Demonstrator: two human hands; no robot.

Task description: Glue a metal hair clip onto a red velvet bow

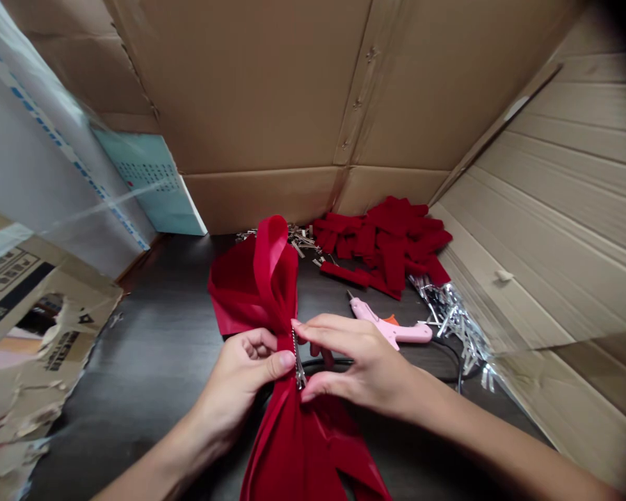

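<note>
Bow (279, 303) is pinched at its gathered middle by the left hand (250, 365), over the table (151, 334); the right hand (352, 362) grasps a metal clip (298, 360) end to end against that middle. Just beyond lies a pink glue gun (410, 335), then silver strips (462, 327), red strips (389, 240) and loose clips (303, 240) near the cardboard (271, 104).
</note>
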